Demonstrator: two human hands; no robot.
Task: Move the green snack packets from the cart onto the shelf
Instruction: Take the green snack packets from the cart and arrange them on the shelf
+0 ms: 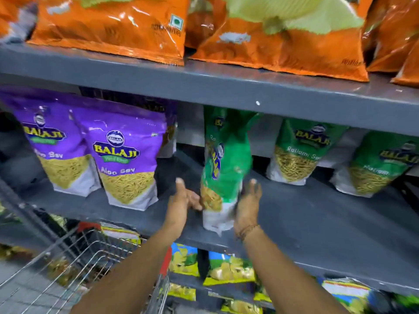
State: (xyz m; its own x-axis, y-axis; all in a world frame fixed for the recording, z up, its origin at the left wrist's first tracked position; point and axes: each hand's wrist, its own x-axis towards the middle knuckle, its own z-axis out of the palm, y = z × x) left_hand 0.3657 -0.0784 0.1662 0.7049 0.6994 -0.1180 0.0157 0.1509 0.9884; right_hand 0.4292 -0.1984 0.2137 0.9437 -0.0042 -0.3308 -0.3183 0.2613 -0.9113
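- Currently both hands are working one green packet (223, 164) onto the grey middle shelf (317, 214), its white base sitting near the shelf's front lip.
- Left hand (184, 199) is touching the packet's lower left edge, fingers spread and loose; it is bracing, not clamping.
- Right hand (248, 206) is pressing flat against the packet's lower right side, palm inward. Neither hand is closing round the packet; they are sandwiching it lightly.
- Packet is blurring with motion and twisting, so I cannot tell for sure whether its base is fully down on the shelf.
- Doing this step well, in my judgement: turning the printed face outward, pushing the base back from the lip, standing it upright, and lining it up with the two green packets (303, 152) standing right of it, deeper on the same shelf.
- Risk: a tall soft pouch near the lip is likely tipping forward if let go too soon.
- Cart (68, 268), a wire basket, is sitting below and left of the packet; its contents are too blurred to read.
- Writing: green packets right of the held one are reading "BALAJI" and "Ratlami Sev" in part.
- Purple packets (127, 159) left of it are reading "BALAJI" and "Aloo Sev".
- Orange bags (108, 26) on the shelf above it: print illegible.
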